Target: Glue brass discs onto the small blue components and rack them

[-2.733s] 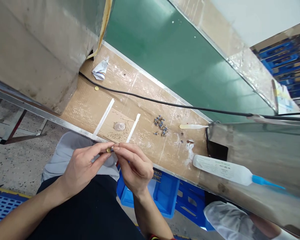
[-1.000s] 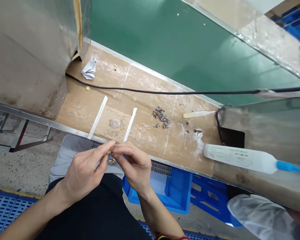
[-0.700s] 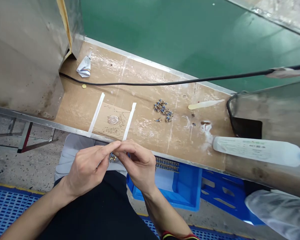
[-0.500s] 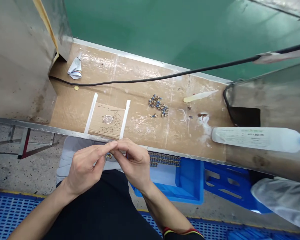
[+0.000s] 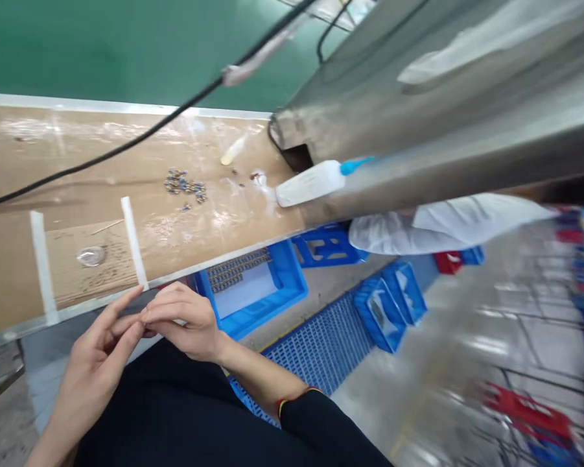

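Observation:
My left hand (image 5: pixel 94 353) and my right hand (image 5: pixel 187 321) meet at their fingertips just below the bench's front edge. A small brass fitting (image 5: pixel 148 333) sits pinched between them, mostly hidden by my fingers. Beyond my hands, a cardboard sheet (image 5: pixel 78 275) is taped to the bench with white strips (image 5: pixel 133 243). A round transparent piece (image 5: pixel 91 256) rests on that sheet. Several small brass-and-blue parts (image 5: pixel 185 185) lie in a loose cluster farther along the bench (image 5: pixel 243 224).
A white squeeze bottle with a blue nozzle (image 5: pixel 308 183) lies against a steel duct (image 5: pixel 418 110). A black cable (image 5: pixel 126 139) crosses the bench. Below the edge stands a blue crate (image 5: pixel 250 288) holding rows of parts. A co-worker's white sleeve (image 5: pixel 442 224) shows at right.
The whole view has swung and tilted sharply, bringing the floor and more blue crates in at right. My hands stay together at the bench edge, and the fitting is now more hidden.

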Motion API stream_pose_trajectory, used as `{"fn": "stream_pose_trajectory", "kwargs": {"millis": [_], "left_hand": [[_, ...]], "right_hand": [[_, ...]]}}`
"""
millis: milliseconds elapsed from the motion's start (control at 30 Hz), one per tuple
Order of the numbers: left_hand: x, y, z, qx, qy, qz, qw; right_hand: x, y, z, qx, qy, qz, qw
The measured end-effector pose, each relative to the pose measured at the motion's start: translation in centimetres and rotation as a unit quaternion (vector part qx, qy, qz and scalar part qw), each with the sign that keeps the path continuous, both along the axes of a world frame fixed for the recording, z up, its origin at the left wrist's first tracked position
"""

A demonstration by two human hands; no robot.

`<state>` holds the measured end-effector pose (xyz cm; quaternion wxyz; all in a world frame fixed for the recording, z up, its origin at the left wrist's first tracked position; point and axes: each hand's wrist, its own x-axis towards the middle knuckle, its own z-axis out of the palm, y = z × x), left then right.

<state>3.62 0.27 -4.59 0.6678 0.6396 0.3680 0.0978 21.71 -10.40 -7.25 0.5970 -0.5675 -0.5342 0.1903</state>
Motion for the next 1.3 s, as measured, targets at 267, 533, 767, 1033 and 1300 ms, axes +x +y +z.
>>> {"fn": "stream_pose_trajectory", "kwargs": {"millis": [267,533,767,1033,1300], "left_hand": [[-0.5,0.4,0.1,-0.028,0.078,-0.021,0.996],[-2.1,0.6,-0.4,-0.060,0.116,0.027,0.991],[-2.2,-0.2,-0.1,-0.091,0.124,0.042,0.987],[-3.5,0.0,-1.7,-0.095,0.125,0.027,0.987],[-4.2,0.1,-2.4,-0.080,0.119,0.021,0.989]], "right_hand": [[13.1,-13.9,-9.5,-0.270,0.095,-0.447,0.848],[18.4,-20.8,-20.9,-0.433,0.104,-0.421,0.790],[19.1,-22.1,-24.4,-0.455,0.088,-0.405,0.788],[19.0,-21.5,-23.7,-0.455,0.088,-0.409,0.786],[16.8,-17.8,-16.5,-0.328,0.025,-0.525,0.785]]}}
